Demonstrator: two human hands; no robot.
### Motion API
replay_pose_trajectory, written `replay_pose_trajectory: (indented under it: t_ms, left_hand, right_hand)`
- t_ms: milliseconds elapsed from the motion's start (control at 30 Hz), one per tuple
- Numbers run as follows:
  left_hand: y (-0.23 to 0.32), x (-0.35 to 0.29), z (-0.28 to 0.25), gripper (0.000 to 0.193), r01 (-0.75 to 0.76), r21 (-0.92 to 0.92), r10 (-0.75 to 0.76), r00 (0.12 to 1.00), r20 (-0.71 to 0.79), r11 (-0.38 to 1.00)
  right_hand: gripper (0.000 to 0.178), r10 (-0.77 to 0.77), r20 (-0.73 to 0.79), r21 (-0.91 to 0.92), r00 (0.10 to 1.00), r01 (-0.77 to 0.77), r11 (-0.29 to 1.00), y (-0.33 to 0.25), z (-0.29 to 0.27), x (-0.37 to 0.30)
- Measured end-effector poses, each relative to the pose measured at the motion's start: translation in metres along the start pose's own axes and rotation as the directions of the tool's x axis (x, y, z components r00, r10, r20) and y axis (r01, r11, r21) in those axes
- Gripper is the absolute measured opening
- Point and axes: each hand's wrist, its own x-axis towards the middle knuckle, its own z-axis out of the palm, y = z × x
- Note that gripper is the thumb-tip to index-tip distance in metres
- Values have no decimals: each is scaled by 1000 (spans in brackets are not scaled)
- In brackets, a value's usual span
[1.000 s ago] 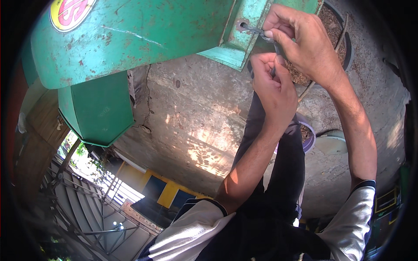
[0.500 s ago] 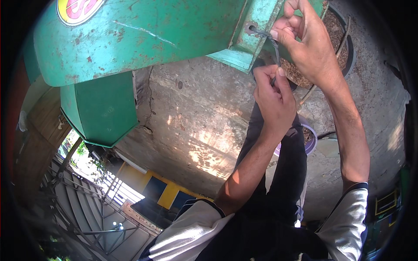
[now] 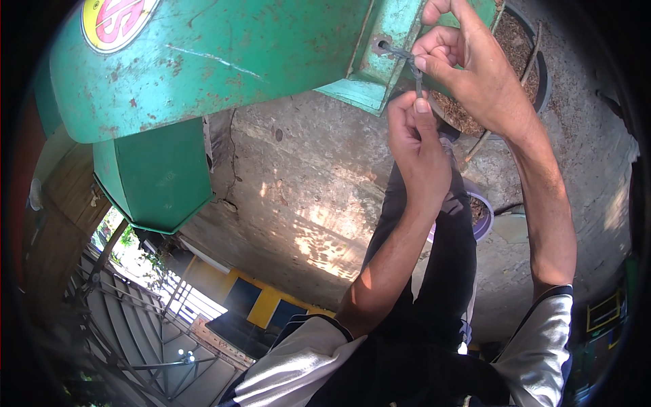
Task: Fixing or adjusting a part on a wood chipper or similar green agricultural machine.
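A dark grey cord, which looks twisted, comes out of a round hole in the green metal bracket of a worn green machine. Between thumb and fingers, my left hand pinches the hanging part of the cord. Just above it and to the right, my right hand has its thumb and forefinger closed on the cord near the bracket's edge, its other fingers curled. The cord bends downward between the two hands. Its end inside my left hand is hidden.
A green chute-like box hangs below the machine at left. Beyond my right hand stands a dark round tub of brown shreds with a stick across it. A purple bucket is beside my leg on the concrete floor.
In the picture, the machine and both hands have shifted slightly left. My left hand sits a little higher and nearer my right hand, still pinching the cord.
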Motion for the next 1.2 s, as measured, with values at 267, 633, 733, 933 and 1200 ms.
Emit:
replay_pose_trajectory:
  t_ms: [267, 633, 733, 933, 1200]
  left_hand:
    - [16, 7, 4, 22, 87, -94, -76, 991, 114, 992]
    - [4, 1, -4, 20, -302, 383, 307, 950, 51, 873]
    - [2, 0, -4, 12, -294, 378, 305, 952, 34, 878]
    - [2, 1, -14, 12, -358, 452, 363, 928, 80, 817]
    - [6, 1, -18, 19, -16, 41, 11, 992, 123, 999]
  right_hand:
    - [20, -391, -16, -508, 920, 329, 796, 12, 11, 1]
    - [27, -350, -184, -413, 918, 251, 876, 7, 32, 3]
    - [28, -310, -239, -274, 920, 243, 931, 22, 32, 9]
    - [30, -69, -212, -16, 975, 67, 998, -1, 27, 2]
    - [26, -78, -110, -41, 991, 73, 996, 1, 15, -3]
